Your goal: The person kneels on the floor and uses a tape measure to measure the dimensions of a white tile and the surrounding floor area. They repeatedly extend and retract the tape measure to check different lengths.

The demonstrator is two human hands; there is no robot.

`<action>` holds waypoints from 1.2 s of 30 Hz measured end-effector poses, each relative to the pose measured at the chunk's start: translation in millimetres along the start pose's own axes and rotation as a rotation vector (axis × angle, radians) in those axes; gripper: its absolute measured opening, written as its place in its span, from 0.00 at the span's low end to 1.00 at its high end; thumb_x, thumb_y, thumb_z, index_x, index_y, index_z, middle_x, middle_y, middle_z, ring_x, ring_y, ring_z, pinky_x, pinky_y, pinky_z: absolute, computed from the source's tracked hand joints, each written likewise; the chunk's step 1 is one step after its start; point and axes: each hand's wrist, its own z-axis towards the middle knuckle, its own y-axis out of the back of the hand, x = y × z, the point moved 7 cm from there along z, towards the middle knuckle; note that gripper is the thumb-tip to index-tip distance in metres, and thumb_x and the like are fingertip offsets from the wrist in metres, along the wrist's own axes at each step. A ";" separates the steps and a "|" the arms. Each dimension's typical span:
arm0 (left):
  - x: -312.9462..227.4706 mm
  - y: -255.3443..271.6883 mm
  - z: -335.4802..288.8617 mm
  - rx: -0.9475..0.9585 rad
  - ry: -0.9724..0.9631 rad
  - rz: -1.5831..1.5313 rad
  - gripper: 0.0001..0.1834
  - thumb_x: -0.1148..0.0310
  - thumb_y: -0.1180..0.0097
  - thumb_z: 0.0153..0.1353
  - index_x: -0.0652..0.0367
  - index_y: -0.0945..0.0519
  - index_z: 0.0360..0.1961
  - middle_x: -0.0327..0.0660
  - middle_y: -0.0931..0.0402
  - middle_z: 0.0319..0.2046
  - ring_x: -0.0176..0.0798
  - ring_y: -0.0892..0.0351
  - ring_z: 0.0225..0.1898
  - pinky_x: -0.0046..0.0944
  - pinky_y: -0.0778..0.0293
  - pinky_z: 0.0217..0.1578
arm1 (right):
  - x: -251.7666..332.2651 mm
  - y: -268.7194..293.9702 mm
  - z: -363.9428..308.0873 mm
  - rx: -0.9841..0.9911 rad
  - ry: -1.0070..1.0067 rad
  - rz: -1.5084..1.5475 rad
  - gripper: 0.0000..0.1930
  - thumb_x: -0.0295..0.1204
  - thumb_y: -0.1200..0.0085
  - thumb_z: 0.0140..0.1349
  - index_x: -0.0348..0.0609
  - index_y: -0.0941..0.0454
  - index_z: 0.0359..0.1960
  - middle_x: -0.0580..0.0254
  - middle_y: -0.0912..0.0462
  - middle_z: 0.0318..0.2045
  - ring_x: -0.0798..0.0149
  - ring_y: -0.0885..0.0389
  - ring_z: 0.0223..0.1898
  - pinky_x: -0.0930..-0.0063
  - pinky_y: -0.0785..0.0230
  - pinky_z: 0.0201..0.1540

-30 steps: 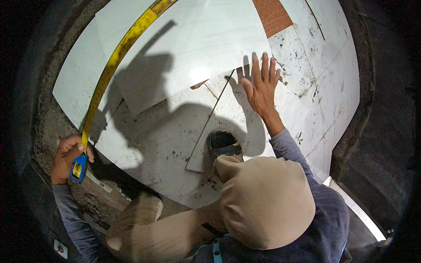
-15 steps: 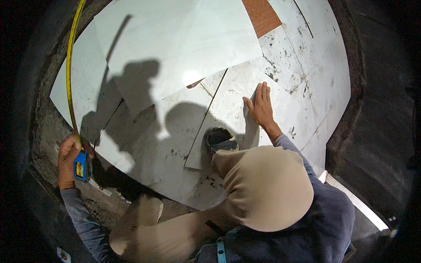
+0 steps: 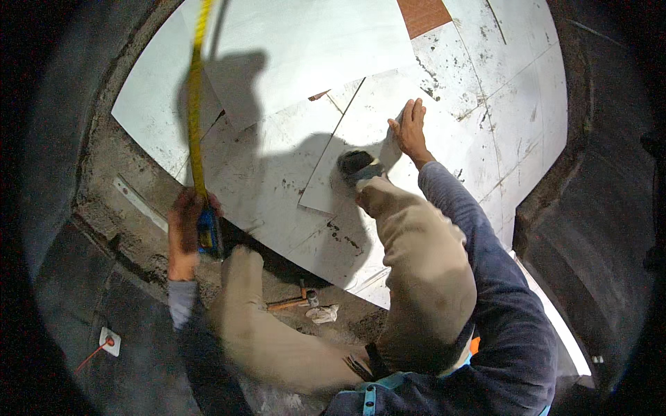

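Left hand (image 3: 186, 225) grips tape measure (image 3: 208, 232) near tile edge (image 3: 158, 154).

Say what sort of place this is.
Likely a building or renovation site: white slabs lie beside rough, bare ground, and the left hand holds a yellow tape measure.

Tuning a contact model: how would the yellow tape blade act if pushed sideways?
The yellow tape blade looks thin, so probably light and easily deflected. It extends in a gentle curve without folding, suggesting springy stiffness. It likely pivots at the blue case in the left hand.
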 end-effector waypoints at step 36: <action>112.2 -169.5 139.6 -0.257 -0.154 -0.467 0.16 0.57 0.51 0.81 0.53 0.24 0.61 0.42 0.17 0.52 0.38 0.14 0.47 0.40 0.16 0.45 | 271.7 176.4 398.4 -0.286 0.917 -0.197 0.25 0.48 0.49 0.75 0.42 0.23 0.62 0.44 0.24 0.65 0.40 0.31 0.69 0.41 0.36 0.68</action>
